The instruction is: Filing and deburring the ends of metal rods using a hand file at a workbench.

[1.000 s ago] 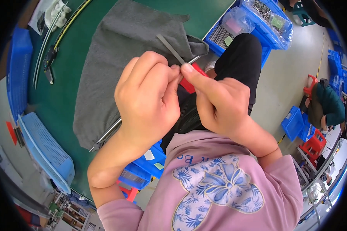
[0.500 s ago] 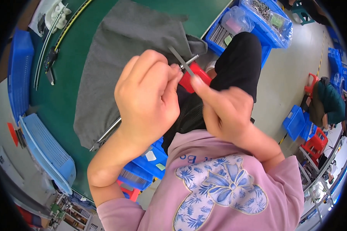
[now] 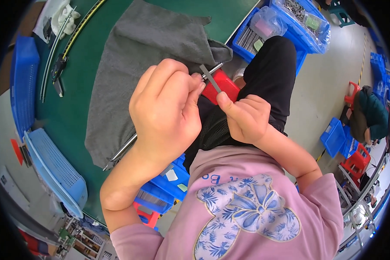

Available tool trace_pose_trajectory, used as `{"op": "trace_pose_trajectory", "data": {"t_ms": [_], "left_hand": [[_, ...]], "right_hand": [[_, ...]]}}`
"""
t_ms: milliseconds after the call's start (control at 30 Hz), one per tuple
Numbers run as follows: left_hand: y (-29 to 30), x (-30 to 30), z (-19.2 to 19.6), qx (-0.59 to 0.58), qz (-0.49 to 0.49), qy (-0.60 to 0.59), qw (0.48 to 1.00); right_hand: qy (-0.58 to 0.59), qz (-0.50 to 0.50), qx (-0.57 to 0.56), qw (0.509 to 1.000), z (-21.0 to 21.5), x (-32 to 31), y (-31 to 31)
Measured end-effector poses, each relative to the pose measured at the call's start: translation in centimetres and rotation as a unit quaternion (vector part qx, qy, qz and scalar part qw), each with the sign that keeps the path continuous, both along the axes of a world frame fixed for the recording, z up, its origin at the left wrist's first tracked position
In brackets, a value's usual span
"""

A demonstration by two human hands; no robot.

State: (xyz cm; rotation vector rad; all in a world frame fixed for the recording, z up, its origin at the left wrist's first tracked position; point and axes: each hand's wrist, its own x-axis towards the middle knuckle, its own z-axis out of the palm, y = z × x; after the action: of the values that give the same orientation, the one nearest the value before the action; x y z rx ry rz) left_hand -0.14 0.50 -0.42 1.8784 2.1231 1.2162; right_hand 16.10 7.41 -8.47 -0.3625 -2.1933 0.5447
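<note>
My left hand (image 3: 164, 108) is closed around a thin shiny metal rod (image 3: 125, 149), which runs slantwise through the fist. One end of the rod sticks out past the fingertips, and the other passes behind my wrist over a grey cloth (image 3: 130, 56). Closed too, my right hand (image 3: 248, 116) pinches a narrow flat grey file (image 3: 211, 79) under the thumb. The file lies across the rod's protruding end just beyond my left fingertips; whether they touch I cannot tell. The grey cloth is spread on a green table (image 3: 69, 117).
Blue bins (image 3: 247, 43) with metal rods and bagged parts stand at the far right. A red object (image 3: 221, 86) is below the file. Calipers (image 3: 57, 71) and long thin rods (image 3: 52, 56) lie on the table's left, near a light-blue basket (image 3: 56, 169). Another person (image 3: 368, 115) is at the right.
The file has been drawn back toward me across the rod, with my right hand. My left hand and the rod have stayed nearly in place.
</note>
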Motion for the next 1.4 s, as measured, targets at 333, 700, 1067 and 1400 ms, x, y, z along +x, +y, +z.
{"op": "trace_pose_trajectory", "data": {"t_ms": [333,700,1067,1400], "left_hand": [[0.1,-0.1,0.5,-0.023,-0.016,0.009,1.000],[0.2,0.0,0.2,0.005,-0.001,-0.007,1.000],[0.0,0.2,0.3,-0.001,0.003,-0.011,1.000],[0.0,0.1,0.1,-0.001,0.004,-0.009,1.000]], "right_hand": [[0.019,-0.003,0.044,0.999,-1.0,-0.5,0.6],[-0.010,-0.006,0.035,0.999,2.6,-1.8,1.8],[-0.020,0.052,-0.059,0.997,3.5,-0.1,1.4],[-0.092,0.039,-0.050,0.994,4.0,1.9,0.3]]}}
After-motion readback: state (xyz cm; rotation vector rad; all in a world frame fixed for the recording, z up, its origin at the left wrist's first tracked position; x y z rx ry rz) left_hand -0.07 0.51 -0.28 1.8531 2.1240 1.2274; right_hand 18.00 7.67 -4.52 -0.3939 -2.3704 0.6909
